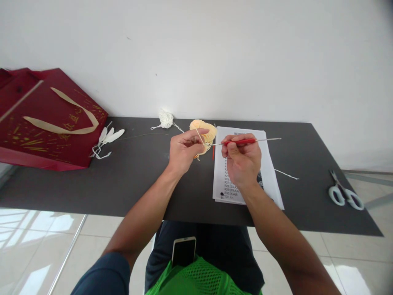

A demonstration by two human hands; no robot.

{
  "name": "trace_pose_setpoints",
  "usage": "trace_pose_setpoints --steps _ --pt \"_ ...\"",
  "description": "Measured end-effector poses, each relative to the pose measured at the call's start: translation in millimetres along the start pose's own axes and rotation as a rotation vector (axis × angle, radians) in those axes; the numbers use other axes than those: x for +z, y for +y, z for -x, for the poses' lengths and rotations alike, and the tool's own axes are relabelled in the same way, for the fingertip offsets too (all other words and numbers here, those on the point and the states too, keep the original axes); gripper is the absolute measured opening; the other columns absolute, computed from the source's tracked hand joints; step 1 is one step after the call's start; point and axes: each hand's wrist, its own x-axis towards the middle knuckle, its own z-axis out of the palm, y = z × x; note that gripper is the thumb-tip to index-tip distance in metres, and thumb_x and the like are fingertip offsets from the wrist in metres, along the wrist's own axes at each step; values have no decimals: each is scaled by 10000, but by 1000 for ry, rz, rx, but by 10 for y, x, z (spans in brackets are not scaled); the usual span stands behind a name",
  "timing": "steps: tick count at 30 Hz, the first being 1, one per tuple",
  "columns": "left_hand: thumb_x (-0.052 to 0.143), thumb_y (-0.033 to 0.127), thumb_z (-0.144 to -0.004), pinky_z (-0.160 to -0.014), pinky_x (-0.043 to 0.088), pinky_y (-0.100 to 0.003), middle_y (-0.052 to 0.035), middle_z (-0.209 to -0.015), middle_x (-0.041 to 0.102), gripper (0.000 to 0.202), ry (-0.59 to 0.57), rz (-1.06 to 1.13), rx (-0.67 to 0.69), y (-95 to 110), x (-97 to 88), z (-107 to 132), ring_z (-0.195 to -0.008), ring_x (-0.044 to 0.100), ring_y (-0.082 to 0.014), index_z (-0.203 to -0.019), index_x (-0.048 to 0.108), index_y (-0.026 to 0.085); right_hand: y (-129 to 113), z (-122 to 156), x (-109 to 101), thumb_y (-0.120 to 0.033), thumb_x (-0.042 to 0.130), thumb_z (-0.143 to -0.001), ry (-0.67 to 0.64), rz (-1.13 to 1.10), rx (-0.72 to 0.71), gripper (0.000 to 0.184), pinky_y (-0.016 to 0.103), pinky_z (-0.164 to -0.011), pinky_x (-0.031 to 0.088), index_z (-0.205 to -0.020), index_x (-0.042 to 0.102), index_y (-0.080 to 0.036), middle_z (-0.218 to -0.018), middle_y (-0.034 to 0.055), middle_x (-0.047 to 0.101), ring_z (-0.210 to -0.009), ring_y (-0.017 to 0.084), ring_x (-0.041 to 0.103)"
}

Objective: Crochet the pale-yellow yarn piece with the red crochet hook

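Observation:
My left hand (183,150) is closed in a pinch on a pale orange crochet piece (206,130), held just above the dark table (129,176). A strand of yarn runs over its fingers. My right hand (242,159) is closed around a crochet hook with a red grip (245,141). The hook's metal tip points left into the crochet piece, and its other end sticks out to the right. Both hands hover over the left edge of a printed pattern sheet (270,172).
A small bundle of white yarn (166,119) lies near the table's back edge. A dark red gift bag (46,119) lies on the left, with white feather-like pieces (107,137) beside it. White-handled scissors (344,192) rest at the right. A phone (183,250) sits on my lap.

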Motion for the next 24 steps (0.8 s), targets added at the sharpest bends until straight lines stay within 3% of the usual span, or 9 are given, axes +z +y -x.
trace_pose_setpoints --steps 7,13,20,24 --pt "766 70 -565 -569 420 -232 7 -654 681 322 -48 125 -91 63 14 -23 -561 550 -86 -845 821 220 -10 -21 -33 -303 808 -824 -32 -78 93 236 212 -516 500 -896 587 -258 -830 -46 716 -570 67 587" --pt "812 171 -686 -597 444 -239 1 -681 668 128 -37 38 -63 -20 9 8 -609 586 -101 -807 784 200 58 -28 -36 -278 801 -835 5 -194 228 178 168 -625 604 -898 637 -250 -882 -53 759 -691 56 696" --pt "820 205 -704 -599 453 -233 16 -689 644 142 42 -21 -5 -30 51 42 -599 553 -89 -832 757 201 115 1 1 -313 763 -876 58 -146 278 126 188 -813 669 -935 676 -244 -983 -39 793 -802 62 760" --pt "815 185 -711 -613 457 -212 24 -722 636 227 64 8 77 -43 51 30 -629 547 -76 -931 763 213 82 23 57 -326 781 -858 92 -166 288 144 179 -839 663 -919 686 -238 -980 -35 799 -802 58 764"
